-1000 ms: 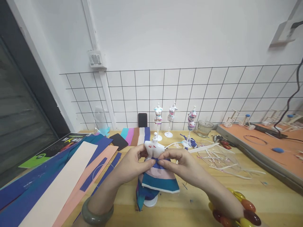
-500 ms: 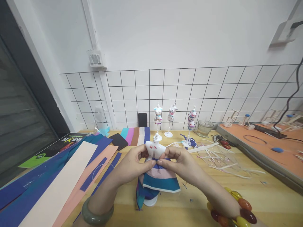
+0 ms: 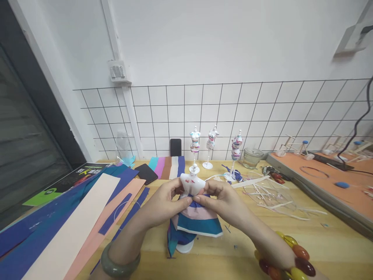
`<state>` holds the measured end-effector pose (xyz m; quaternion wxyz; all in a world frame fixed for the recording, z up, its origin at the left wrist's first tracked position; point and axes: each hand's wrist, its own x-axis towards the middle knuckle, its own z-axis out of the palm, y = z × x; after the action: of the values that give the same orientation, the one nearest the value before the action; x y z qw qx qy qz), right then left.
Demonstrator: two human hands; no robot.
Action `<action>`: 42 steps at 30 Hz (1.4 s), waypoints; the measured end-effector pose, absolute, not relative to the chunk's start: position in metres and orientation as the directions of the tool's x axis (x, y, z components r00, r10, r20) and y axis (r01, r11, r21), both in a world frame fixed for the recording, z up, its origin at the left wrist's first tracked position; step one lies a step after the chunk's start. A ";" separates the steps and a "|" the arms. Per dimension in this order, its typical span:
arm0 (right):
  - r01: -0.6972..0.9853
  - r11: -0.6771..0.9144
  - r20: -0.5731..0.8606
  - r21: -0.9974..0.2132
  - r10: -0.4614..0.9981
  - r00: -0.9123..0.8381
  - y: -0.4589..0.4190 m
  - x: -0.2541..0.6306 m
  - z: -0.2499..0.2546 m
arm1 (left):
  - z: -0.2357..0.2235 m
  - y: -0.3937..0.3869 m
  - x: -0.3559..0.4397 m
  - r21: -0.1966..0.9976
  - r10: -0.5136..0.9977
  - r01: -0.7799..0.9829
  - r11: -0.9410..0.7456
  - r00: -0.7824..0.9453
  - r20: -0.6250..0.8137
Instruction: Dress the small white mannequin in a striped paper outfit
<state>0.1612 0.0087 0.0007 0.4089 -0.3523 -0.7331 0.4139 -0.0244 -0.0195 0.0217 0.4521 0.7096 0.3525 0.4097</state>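
A small white mannequin [image 3: 192,182] stands on a round white base in front of me, its chest marked with red spots. A skirt [image 3: 201,224] of blue, pale pink, teal and white bands wraps its waist, with darker blue and teal cloth hanging beneath. My left hand [image 3: 167,200] is closed at the waistband from the left, thumb pressed on the cloth. From the other side my right hand [image 3: 217,196] pinches the same waistband. The two thumb tips nearly meet at the front. My other fingers go behind the mannequin and are partly hidden.
Fabric strips [image 3: 72,225] in blue, cream and peach spread over the left of the table. Three small mannequins [image 3: 194,142] stand behind, beside a glass bowl [image 3: 252,157]. Thin ribbons [image 3: 276,194] lie to the right, near an orange-topped board [image 3: 317,175]. A phone [image 3: 175,147] leans on the wall.
Both hands keep their grip on the waistband. The mannequin and skirt have shifted very slightly to the right in view; little else differs.
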 end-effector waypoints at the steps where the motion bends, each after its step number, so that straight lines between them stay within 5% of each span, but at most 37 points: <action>1: 0.184 0.423 0.320 -0.887 0.851 -0.416 0.008 0.161 0.001 | 0.021 -0.019 -0.025 0.928 0.865 0.129 -0.349 0.425 0.266; 15: 0.389 0.738 0.634 -0.551 0.674 -0.379 0.007 0.160 -0.006 | 0.020 -0.018 -0.029 0.952 0.864 0.098 -0.288 0.455 0.215; 32: 0.319 0.646 0.478 -0.694 0.744 -0.467 0.003 0.162 0.003 | 0.017 -0.017 -0.028 0.964 0.880 0.042 -0.264 0.419 0.223; 42: 0.309 0.624 0.451 -0.718 0.755 -0.477 0.003 0.162 0.003 | 0.017 -0.015 -0.032 0.922 0.906 0.220 -0.317 0.357 0.227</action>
<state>0.1618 0.0033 0.0030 0.3927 -0.3278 -0.8111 0.2837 -0.0318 -0.0148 0.0173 0.4263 0.7047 0.3994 0.4027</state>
